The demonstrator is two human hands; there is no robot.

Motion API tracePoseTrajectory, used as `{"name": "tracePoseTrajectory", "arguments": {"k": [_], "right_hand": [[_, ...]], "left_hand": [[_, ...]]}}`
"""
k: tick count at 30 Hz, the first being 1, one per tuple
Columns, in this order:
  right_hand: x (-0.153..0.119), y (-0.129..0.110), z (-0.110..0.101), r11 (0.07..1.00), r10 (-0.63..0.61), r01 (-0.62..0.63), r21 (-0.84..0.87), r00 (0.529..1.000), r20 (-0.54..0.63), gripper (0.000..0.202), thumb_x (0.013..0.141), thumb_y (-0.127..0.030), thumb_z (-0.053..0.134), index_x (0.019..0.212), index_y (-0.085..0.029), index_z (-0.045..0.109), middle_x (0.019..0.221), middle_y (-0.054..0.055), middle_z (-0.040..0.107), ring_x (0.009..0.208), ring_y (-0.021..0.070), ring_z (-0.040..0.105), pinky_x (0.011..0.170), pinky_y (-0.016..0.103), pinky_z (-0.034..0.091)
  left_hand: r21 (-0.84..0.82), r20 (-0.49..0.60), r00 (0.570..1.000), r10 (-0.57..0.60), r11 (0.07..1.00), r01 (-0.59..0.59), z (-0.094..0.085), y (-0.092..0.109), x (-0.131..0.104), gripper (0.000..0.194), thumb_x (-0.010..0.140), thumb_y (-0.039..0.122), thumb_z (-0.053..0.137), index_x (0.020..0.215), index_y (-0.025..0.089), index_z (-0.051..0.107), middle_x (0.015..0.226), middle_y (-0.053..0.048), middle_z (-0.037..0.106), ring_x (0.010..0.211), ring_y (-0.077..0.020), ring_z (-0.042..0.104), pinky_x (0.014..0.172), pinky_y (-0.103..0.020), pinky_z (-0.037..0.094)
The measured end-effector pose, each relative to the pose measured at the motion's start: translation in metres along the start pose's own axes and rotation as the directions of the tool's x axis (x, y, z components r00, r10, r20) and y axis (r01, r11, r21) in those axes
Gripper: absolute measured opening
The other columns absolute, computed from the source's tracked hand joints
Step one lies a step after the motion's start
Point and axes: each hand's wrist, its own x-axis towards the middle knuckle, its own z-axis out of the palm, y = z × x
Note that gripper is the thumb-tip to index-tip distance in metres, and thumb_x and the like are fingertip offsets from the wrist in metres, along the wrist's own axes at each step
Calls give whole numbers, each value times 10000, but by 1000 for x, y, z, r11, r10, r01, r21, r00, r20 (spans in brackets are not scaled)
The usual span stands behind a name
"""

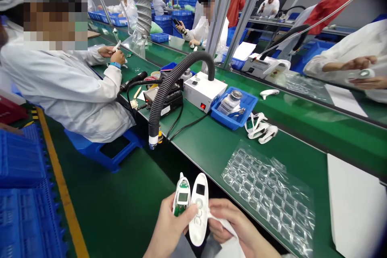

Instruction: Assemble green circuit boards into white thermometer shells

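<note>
Low in the head view, my left hand [168, 225] grips two parts side by side. One is an opened ear thermometer body [182, 197] with a small screen and green circuit board showing, its narrow tip pointing up. Beside it stands a long white oval cover [198, 225] with a dark window and button openings, my thumb pressed on its front. My right hand [231, 219] is closed on a white cloth [231, 236], fingertips at the cover's right edge. Part of the cloth hangs down below the fingers.
On the green bench [193, 141] lies a clear plastic blister tray [266, 193]. White casings [261, 129], a blue basket [234, 107] with a bottle, and a white box [202, 90] with a bent black hose [160, 105] are farther back. A co-worker [69, 84] sits at left.
</note>
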Motion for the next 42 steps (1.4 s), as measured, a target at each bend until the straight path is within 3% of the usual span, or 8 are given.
{"name": "tracePoseTrajectory", "arguments": {"k": [12,16,20,23,30,32,36,42], "right_hand": [[-44,-89,-18,872,-312,170,-459,915,-256,379,761,-502,717,927,-168,647,520,-57,396,446,60,274,412,186,170],[-40,-143,-17,649,-638,317,-692,722,-268,424,720,-484,743,1025,-199,672,611,-8,531,455,90,374,398,201,248],[1,-210,-18,305,-910,450,-839,397,-118,329,835,-507,577,974,-217,650,608,-5,522,471,128,414,426,241,323],[47,-255,-35,122,-968,320,-939,247,-42,339,848,-489,490,790,-189,636,664,39,567,598,193,529,584,331,447],[54,-245,-63,71,-964,228,-971,266,-8,251,773,-395,592,841,-176,694,984,128,662,949,296,579,869,455,439],[29,-198,-52,144,-926,270,-952,375,-34,283,798,-433,595,902,-192,702,922,96,690,860,270,614,790,408,481],[-16,-94,-16,701,-521,337,-629,844,-129,318,810,-483,645,962,-209,699,982,80,683,916,245,614,827,353,468],[-35,-33,3,935,-356,356,5,935,-5,429,790,-538,638,1100,-242,657,859,70,681,740,261,653,759,420,490]], "left_hand": [[55,-32,999,8,998,-6,2,3,5,284,714,366,711,644,172,516,506,65,436,429,-63,354,408,-186,284],[37,-19,1000,-2,999,3,3,6,4,334,682,426,730,641,167,524,491,64,435,424,-61,348,402,-182,275],[36,-55,999,1,999,1,3,11,4,403,628,489,759,614,164,522,466,70,410,411,-56,328,398,-182,261],[49,-92,996,15,999,-11,3,17,1,427,589,515,778,586,165,534,436,77,384,398,-61,322,392,-190,264],[56,-187,980,63,997,-53,8,25,3,445,535,540,802,570,147,597,400,73,376,385,-59,320,391,-194,274],[33,-183,982,52,998,-47,14,27,6,457,528,542,806,640,132,635,415,64,413,387,-54,330,392,-189,271],[-55,-84,996,33,998,-37,35,34,13,525,569,481,810,914,109,677,470,42,500,398,-48,345,394,-178,260],[-154,173,984,-35,986,63,73,25,21,631,617,395,824,1122,100,587,514,65,484,404,-36,331,372,-168,251]]}}
